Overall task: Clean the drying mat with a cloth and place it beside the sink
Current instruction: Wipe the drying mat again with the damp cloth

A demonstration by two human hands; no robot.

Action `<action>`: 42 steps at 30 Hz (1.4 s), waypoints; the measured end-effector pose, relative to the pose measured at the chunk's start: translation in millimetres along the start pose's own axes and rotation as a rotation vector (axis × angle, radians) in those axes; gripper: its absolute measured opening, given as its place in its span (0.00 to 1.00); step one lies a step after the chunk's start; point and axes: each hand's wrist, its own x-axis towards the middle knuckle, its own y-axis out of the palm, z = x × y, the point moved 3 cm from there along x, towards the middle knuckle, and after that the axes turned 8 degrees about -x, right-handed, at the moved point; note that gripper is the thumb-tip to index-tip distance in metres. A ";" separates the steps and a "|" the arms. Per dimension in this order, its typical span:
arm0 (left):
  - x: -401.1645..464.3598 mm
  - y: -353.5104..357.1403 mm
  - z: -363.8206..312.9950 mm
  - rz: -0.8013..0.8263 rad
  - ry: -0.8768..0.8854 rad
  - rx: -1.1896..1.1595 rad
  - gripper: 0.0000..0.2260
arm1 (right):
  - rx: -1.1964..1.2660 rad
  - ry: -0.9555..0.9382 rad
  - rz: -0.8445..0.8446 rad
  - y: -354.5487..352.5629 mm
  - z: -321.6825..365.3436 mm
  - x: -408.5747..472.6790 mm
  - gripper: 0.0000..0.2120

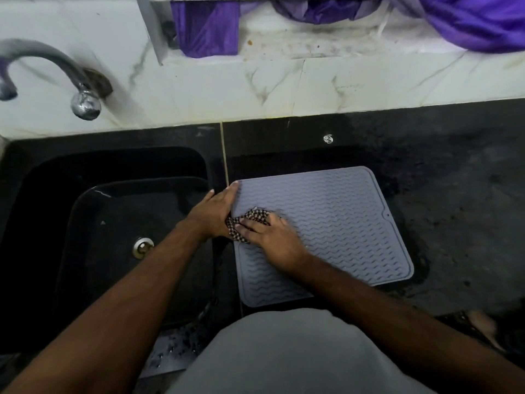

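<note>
The wiping step is in hand. The grey drying mat (326, 228) lies flat on the dark bench (454, 194) at centre frame, its left edge just beside the sink (85, 194), which fills the left of the frame. The right hand (272, 237) rests palm-down on the mat's left portion, fingers fairly straight, pressing a checked cloth (252, 220) against the ribbed surface; whether the thumb curls round the cloth I cannot tell. The left hand (216, 209) lies along the mat's left edge, fingers extended toward the upper left corner, apparently steadying it; whether any fingers hook under the rim is hidden.

Judgement: only the left part of the mat is under the cloth at this moment, so the wave-patterned ribs across the centre and right remain to be covered. The next move calls for firm strokes toward the right edge while the left hand keeps the mat from sliding. The mat already sits next to the sink, so final placement should need little more than squaring it up.

Containers: the sink is black, with a metal drain (143, 246) in its floor; no dishes are visible in it. A tap (56, 78) stands at upper left.
</note>
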 end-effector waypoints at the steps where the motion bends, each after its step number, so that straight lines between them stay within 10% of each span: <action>1: 0.0 -0.5 -0.8 0.005 -0.010 0.010 0.63 | -0.067 -0.007 -0.027 -2.3 -1.9 -0.6 0.24; 9: -2.4 -3.7 -12.2 0.066 -0.077 0.037 0.65 | -0.344 0.268 0.013 -39.9 -58.0 -30.8 0.06; 17: -2.3 -8.1 -20.8 0.106 -0.119 0.060 0.64 | 0.013 0.313 -0.112 -46.2 -51.3 -21.5 0.21; 21: -3.4 -7.1 -32.1 0.105 -0.142 0.154 0.61 | -0.113 0.186 0.064 -21.8 -17.9 -16.9 0.19; 25: 1.6 -6.2 -45.1 0.145 -0.165 0.293 0.57 | -0.237 0.448 0.213 -38.8 -39.0 -17.0 0.12; 32: 5.4 -3.3 -67.0 0.171 -0.228 0.463 0.55 | 0.288 0.721 0.356 -91.9 -120.2 -62.7 0.14; 38: 5.0 -1.3 -154.9 0.111 0.106 -0.286 0.47 | 0.621 0.598 0.184 -90.3 -114.3 -78.6 0.15; 42: 2.6 1.1 -186.9 -0.026 0.128 -0.302 0.25 | 0.777 0.574 -0.012 -76.1 -103.3 -88.0 0.16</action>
